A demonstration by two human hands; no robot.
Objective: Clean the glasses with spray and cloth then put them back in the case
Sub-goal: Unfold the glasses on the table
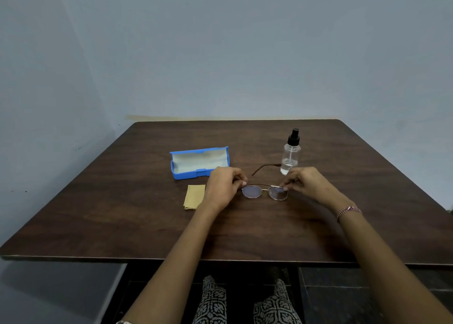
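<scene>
- While both hands hold the thin gold-rimmed glasses [264, 192] just above the dark wood-grain tabletop [245, 230], we judge the step to be readying them for the spray.
- Our left hand [221, 189] is pinched shut on the frame's left end, and our right hand [307, 182] is pinched shut on its right end, so the lenses face us between them.
- One temple arm is unfolded and points away toward the clear plastic spray bottle with the black pump top [290, 152].
- To do this well, we think the grip belongs on the rim and hinges, with fingertips off the lenses; the right fingertips look very close to the glass.
- One hand must let go to reach the bottle, so the other needs a firm hold first.
- The bottle stands upright just behind our right hand, and a careless lift could tip it.
- The folded tan cleaning cloth [194, 196] lies just beside our left wrist, and the open blue plastic case [199, 162] sits behind it.
- Everything is well apart from the tabletop edges, with open room in front and to the right.
</scene>
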